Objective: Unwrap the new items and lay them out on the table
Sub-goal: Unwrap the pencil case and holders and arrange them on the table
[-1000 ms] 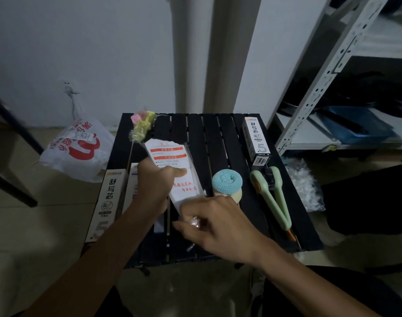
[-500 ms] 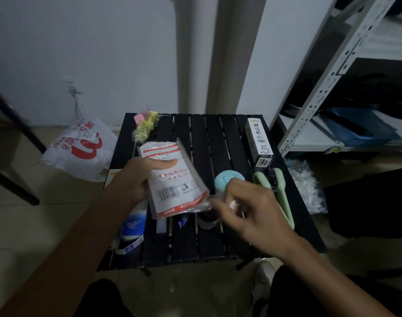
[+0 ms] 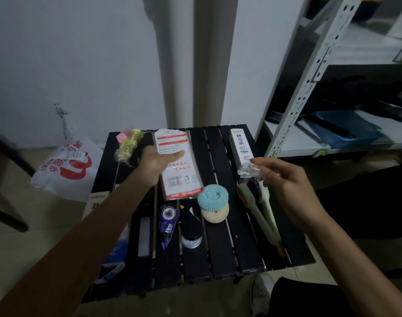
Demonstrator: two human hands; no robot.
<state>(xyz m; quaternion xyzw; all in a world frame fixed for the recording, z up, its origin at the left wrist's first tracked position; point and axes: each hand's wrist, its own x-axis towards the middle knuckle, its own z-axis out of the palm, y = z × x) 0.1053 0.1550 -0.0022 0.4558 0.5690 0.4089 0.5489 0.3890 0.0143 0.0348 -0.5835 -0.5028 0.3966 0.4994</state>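
- Our left hand (image 3: pixel 156 163) has the flat red-and-white packet (image 3: pixel 179 177) gripped, thumb across the printed face and the fingers tucked under it. It's out over the middle slats of the black table (image 3: pixel 220 248). We can't tell if its far end is touching the slats or just floating above them.
- Our right hand (image 3: pixel 287 184) is pinching a crumpled clear wrapper scrap (image 3: pixel 249 170) at the fingertips, over the right side of the table, in front of the white box (image 3: pixel 240 145).
- Our guess is the packet is thin, light and kinda floppy. The film is glossy, so it's probably slippery too, and a one-sided grip like this will likely let it sag or slide.
- The best hold, we reckon, is the sealed strip by the red band at the near end, with a thumb-and-finger pinch on each side of where we want it to tear. We'd stay off the middle, since we can't see what's inside or whether it creases.
- The scrap weighs basically nothing and looks springy, so it'll likely cling to our fingers or drift off. It needs ditching before that hand is any use on the packet.
- Already lying out are the stacked scrub pads (image 3: pixel 212 202), just beside the packet's near corner, the correction tape (image 3: pixel 168 221) and the green-handled tool (image 3: pixel 257 216). We should watch we don't knock the pads when setting it down.
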